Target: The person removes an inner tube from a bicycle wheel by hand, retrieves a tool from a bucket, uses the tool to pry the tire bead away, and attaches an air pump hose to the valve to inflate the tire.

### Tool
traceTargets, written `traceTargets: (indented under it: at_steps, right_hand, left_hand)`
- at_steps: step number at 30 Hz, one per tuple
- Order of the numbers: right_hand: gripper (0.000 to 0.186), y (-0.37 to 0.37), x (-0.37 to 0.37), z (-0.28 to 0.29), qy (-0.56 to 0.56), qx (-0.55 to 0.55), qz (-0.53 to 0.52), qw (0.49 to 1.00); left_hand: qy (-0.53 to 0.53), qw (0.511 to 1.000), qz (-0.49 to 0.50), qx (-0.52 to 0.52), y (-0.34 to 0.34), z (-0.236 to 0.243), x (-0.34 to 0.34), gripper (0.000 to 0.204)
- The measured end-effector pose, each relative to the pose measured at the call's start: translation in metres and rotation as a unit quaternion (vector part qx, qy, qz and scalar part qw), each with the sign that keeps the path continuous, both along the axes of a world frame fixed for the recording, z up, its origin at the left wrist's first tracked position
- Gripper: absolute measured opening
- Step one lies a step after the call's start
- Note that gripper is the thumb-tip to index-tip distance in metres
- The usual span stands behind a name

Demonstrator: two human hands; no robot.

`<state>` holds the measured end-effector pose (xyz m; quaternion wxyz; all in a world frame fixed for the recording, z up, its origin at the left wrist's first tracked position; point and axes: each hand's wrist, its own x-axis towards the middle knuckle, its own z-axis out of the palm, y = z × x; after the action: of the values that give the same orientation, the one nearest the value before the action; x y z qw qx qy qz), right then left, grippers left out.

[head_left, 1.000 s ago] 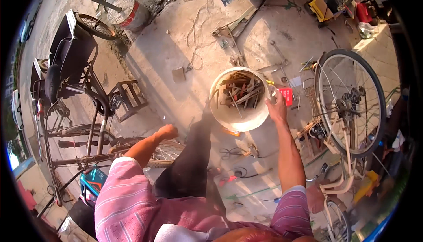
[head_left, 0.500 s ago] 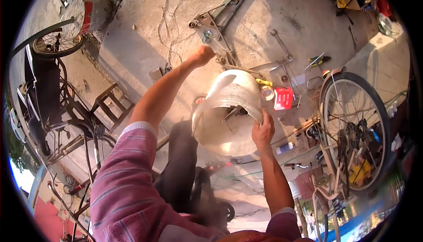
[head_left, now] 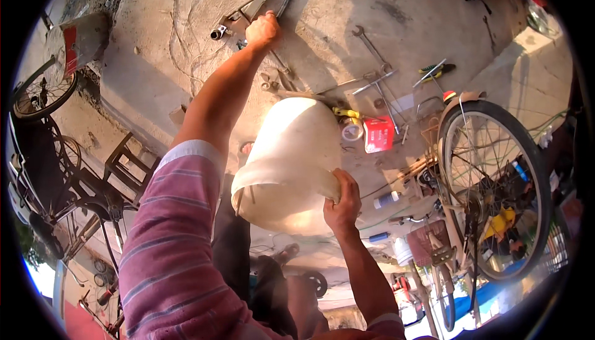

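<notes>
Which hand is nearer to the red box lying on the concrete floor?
Right. The right hand grips the rim of the white bucket, below and slightly left of the red box. The left hand is stretched far up the floor, well away from it.

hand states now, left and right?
Left hand: closed, reaching over the tools on the ground; what it grips cannot be told.
Right hand: closed on the white bucket rim.

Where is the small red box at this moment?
In the head view, the red box lies on the concrete floor, right of centre, between the white bucket and the bicycle wheel, beside a tape roll.
</notes>
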<state>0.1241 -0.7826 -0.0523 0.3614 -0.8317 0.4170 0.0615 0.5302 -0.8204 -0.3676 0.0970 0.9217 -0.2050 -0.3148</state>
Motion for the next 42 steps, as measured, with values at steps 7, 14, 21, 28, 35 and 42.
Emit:
traceTargets:
  at_steps: [7, 14, 21, 28, 35, 42]
  right_hand:
    - [0.067, -0.001, 0.001, 0.003, 0.002, -0.003, -0.004, 1.0]
    - [0.063, 0.003, 0.0, 0.002, 0.001, -0.011, -0.017, 1.0]
    - [0.049, 0.008, -0.011, 0.005, 0.01, -0.026, -0.013, 1.0]
    - [0.05, 0.014, -0.029, -0.019, 0.013, -0.047, 0.004, 0.999]
    - [0.052, 0.087, -0.028, 0.121, -0.267, -0.093, 0.018, 0.959]
    - [0.043, 0.317, -0.17, 0.311, -0.386, -0.157, 0.417, 0.808]
  left_hand:
    - [0.253, 0.964, -0.074, -0.035, -0.021, 0.059, -0.023, 0.037]
    - [0.537, 0.728, 0.294, -0.309, 0.003, 0.211, -0.071, 0.013]
    - [0.525, 0.706, 0.32, -0.353, 0.132, 0.368, -0.111, 0.014]
    - [0.462, 0.764, 0.222, -0.392, 0.329, 0.488, -0.222, 0.023]
    - [0.432, 0.803, 0.123, -0.392, 0.523, 0.569, -0.37, 0.028]
    - [0.33, 0.912, 0.025, -0.241, 0.672, 0.614, -0.556, 0.032]
